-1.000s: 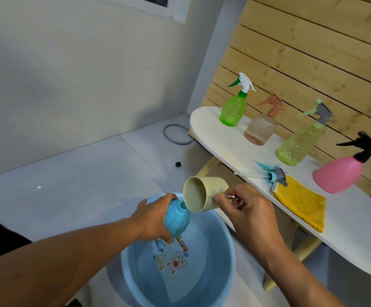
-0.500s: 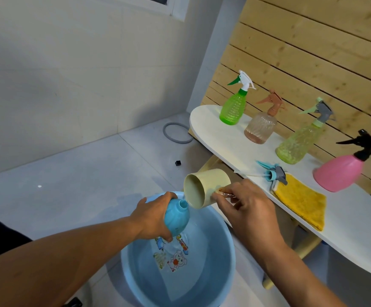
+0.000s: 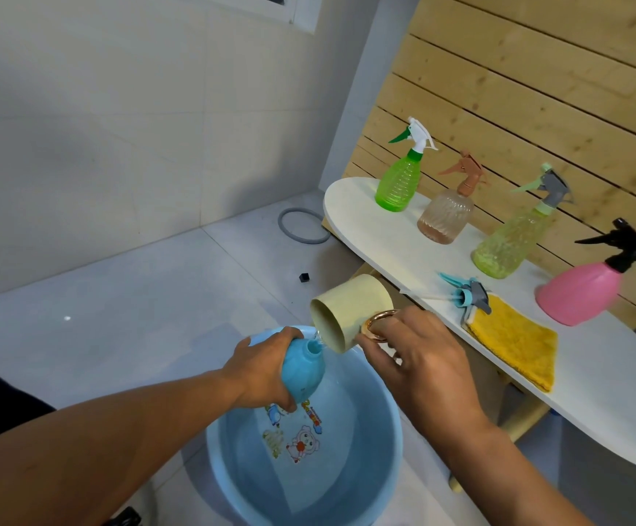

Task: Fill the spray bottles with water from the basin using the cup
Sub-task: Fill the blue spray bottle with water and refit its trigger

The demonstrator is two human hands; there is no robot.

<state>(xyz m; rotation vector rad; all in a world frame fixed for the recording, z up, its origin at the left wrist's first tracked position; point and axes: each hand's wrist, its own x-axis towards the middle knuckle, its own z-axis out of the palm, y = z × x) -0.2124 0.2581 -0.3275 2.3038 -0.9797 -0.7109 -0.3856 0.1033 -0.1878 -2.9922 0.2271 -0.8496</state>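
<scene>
Head view looks down on the pour: the right hand (image 3: 422, 358) has its fingers (image 3: 375, 341) hooked through the gold ring handle of the cream cup (image 3: 350, 313), which is tipped nearly on its side, its lip just above the open neck of the blue bottle (image 3: 303, 373). The left hand (image 3: 263, 370) grasps that bottle round its body, its fingers curled under, and holds it tilted toward the cup over the basin (image 3: 392, 423).

The neck is narrow against the cup's wide mouth, so the likeliest trouble is water running past the opening and down the bottle's side; with the basin directly below both sets of fingers, most spill would fall back into it. A wet, rounded bottle could also slip in the left grip, and tipping the cup faster would probably flood the neck.

The bottle is opaque pale blue, bulbous, with its sprayer off, so its fill level cannot be seen. Its blue-grey spray head (image 3: 468, 296) lies on the worktop (image 3: 593, 392), beyond the right fingers.
</scene>
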